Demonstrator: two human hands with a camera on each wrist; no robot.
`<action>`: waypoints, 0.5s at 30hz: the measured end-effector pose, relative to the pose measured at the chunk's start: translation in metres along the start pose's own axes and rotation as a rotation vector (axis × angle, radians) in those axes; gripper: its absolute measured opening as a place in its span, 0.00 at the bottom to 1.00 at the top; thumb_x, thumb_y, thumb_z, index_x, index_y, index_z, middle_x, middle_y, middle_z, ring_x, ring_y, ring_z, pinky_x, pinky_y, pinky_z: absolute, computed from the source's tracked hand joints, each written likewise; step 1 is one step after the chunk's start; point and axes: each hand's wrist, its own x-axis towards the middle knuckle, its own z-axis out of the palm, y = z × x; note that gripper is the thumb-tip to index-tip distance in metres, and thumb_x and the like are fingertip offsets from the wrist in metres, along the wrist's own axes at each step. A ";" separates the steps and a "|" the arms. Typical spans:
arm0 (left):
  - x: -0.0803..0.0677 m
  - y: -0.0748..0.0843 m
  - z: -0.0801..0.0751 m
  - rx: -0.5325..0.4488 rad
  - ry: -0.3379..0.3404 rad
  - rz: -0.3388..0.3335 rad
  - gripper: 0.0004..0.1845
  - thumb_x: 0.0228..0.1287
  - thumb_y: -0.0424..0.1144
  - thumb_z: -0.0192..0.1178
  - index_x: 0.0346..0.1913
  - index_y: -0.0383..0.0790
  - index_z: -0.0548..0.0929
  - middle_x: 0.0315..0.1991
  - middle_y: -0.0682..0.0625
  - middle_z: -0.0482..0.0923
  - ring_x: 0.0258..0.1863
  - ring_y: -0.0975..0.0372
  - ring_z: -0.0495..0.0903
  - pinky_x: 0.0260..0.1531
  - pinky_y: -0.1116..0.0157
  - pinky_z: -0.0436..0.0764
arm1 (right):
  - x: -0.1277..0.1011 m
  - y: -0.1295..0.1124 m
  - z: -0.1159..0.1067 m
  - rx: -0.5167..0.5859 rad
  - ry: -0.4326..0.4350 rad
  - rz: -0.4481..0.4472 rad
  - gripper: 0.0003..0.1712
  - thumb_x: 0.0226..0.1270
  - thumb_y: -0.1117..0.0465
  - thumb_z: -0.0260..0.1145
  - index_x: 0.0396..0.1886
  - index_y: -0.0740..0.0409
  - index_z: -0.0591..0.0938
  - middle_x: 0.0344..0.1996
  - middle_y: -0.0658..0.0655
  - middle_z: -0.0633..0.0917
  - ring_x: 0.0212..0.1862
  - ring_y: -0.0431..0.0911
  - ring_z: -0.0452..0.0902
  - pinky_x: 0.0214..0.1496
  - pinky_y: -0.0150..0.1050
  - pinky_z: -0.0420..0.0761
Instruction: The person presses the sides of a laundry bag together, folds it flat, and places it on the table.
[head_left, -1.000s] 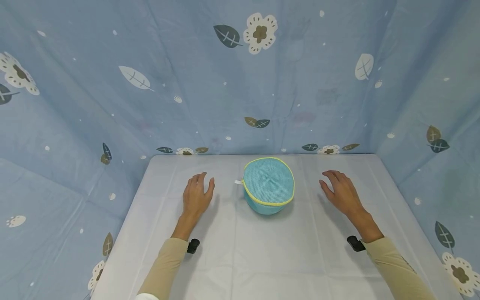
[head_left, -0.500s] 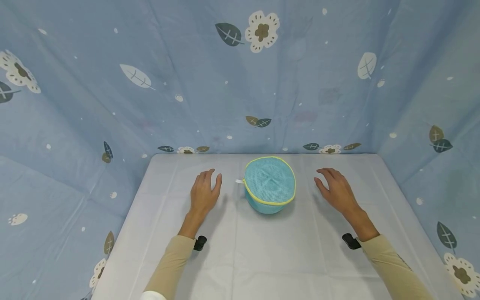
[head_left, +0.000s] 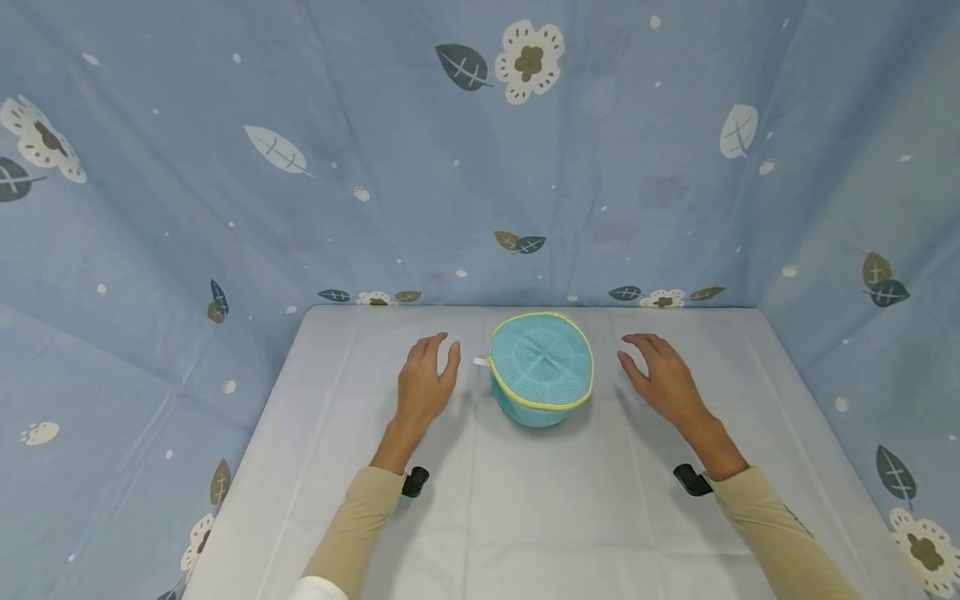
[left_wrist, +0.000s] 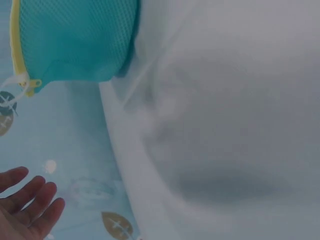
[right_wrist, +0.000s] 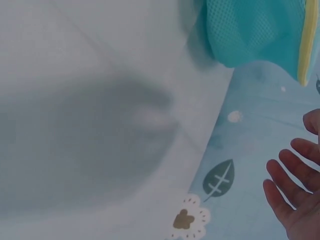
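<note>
A round turquoise mesh laundry bag (head_left: 542,358) with yellow zip trim stands upright near the far middle of the white table. From its left side sticks a small white tab (head_left: 480,362); the left wrist view shows a zip pull (left_wrist: 34,84) there. My left hand (head_left: 425,385) hovers left of the bag, fingers loosely bent, thumb apart, holding nothing. On the other side my right hand (head_left: 666,379) is likewise relaxed, its thumb toward the bag. A gap separates each hand from the bag. In the right wrist view the bag's mesh side (right_wrist: 255,30) shows above the fingers (right_wrist: 287,182).
The white-covered table (head_left: 555,508) carries the bag. Blue patterned fabric (head_left: 420,167) hangs behind the table and along both sides. A black wrist camera (head_left: 415,482) sits at the left sleeve, another black wrist camera (head_left: 692,480) at the right.
Both hands have moved inward toward the bag, the left one rightward and the right one leftward. The bag stays in place; the head view has shifted slightly.
</note>
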 end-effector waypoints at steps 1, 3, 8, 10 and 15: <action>0.000 0.001 0.001 -0.004 -0.003 0.000 0.25 0.79 0.50 0.52 0.59 0.30 0.82 0.54 0.35 0.82 0.53 0.44 0.81 0.49 0.46 0.83 | 0.001 -0.001 0.000 0.005 -0.002 0.002 0.20 0.73 0.62 0.68 0.58 0.68 0.80 0.54 0.70 0.81 0.58 0.65 0.77 0.59 0.63 0.78; 0.001 0.004 0.002 -0.008 -0.005 0.000 0.26 0.80 0.51 0.52 0.59 0.29 0.82 0.54 0.35 0.82 0.53 0.44 0.82 0.49 0.46 0.83 | 0.002 -0.003 0.001 0.014 -0.007 0.006 0.20 0.73 0.61 0.68 0.58 0.68 0.80 0.55 0.70 0.81 0.58 0.65 0.77 0.59 0.63 0.79; 0.002 0.012 0.007 -0.022 -0.008 -0.007 0.26 0.79 0.51 0.52 0.58 0.30 0.82 0.53 0.36 0.82 0.53 0.45 0.82 0.49 0.47 0.84 | 0.004 -0.008 0.005 0.032 -0.025 0.018 0.20 0.74 0.60 0.67 0.60 0.67 0.80 0.55 0.69 0.81 0.56 0.63 0.78 0.56 0.61 0.80; 0.002 0.016 0.009 -0.036 -0.014 -0.014 0.26 0.79 0.51 0.53 0.58 0.30 0.82 0.53 0.36 0.82 0.52 0.46 0.82 0.49 0.48 0.84 | 0.005 -0.010 0.007 0.044 -0.033 0.026 0.20 0.74 0.60 0.67 0.60 0.67 0.80 0.55 0.68 0.81 0.56 0.62 0.79 0.55 0.60 0.81; 0.002 0.023 0.015 -0.080 -0.034 -0.023 0.25 0.78 0.50 0.54 0.58 0.31 0.82 0.52 0.37 0.82 0.49 0.49 0.83 0.46 0.51 0.85 | 0.007 -0.016 0.012 0.090 -0.040 0.032 0.21 0.74 0.61 0.68 0.60 0.67 0.80 0.56 0.67 0.82 0.55 0.61 0.80 0.53 0.59 0.82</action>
